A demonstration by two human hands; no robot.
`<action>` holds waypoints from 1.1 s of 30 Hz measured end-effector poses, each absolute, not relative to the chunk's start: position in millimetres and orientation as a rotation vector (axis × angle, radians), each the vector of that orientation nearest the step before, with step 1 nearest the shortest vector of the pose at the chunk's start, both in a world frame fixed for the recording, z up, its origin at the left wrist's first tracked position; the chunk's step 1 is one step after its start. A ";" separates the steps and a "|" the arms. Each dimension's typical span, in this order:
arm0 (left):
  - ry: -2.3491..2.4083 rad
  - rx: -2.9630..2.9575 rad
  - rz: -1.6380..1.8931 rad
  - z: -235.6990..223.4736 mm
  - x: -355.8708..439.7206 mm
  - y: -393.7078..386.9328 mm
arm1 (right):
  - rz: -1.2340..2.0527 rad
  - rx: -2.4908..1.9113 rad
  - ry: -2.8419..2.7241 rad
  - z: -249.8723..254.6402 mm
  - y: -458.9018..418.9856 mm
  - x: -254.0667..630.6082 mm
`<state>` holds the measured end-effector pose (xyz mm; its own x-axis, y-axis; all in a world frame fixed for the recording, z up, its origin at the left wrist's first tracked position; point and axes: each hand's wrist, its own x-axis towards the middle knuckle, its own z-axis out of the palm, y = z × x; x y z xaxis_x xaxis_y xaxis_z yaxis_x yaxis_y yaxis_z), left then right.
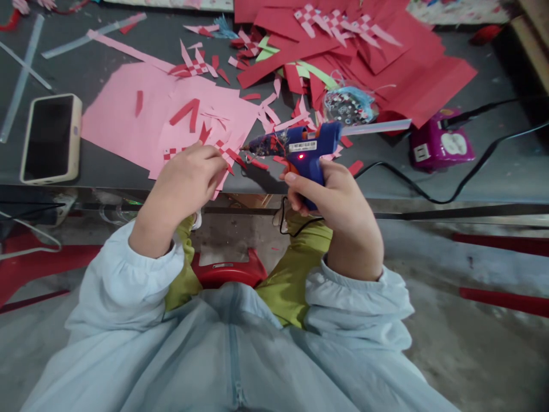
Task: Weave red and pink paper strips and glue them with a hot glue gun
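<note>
My left hand (186, 177) is closed, its fingers pressed onto a red-and-pink woven paper fish (172, 153) that lies on pink paper sheets (124, 117). My palm and fingers hide the middle of that fish. Wrapped round the handle of a blue hot glue gun (295, 143) is my right hand (332, 186). A red light glows on the gun's side, and a clear glue stick (377, 127) juts from its back. The nozzle points left, close to the fish's right end; whether they touch I cannot tell. Red paper strips (186, 114) lie just beyond my left hand.
A phone (51, 138) lies at the left. Red paper sheets (407, 80), several finished woven fish (338, 23) and a bag of small round eyes (349, 106) are farther back. A purple box (441, 143) and a black cord (429, 197) are at the right.
</note>
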<state>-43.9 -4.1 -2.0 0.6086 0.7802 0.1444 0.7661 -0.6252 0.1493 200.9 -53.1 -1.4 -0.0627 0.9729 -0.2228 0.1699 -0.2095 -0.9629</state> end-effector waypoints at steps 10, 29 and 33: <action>1.263 2.760 0.245 2.3 -44.7 -4.5 | 1.359 -1.463 -1.277 -0.7 -52.9 200.3; 1.316 2.688 0.282 -2.9 -45.9 -2.0 | 1.369 -1.442 -1.292 -1.8 -53.5 201.4; 1.291 2.681 0.259 0.7 -46.6 -1.9 | 1.374 -1.444 -1.301 -1.3 -53.1 201.1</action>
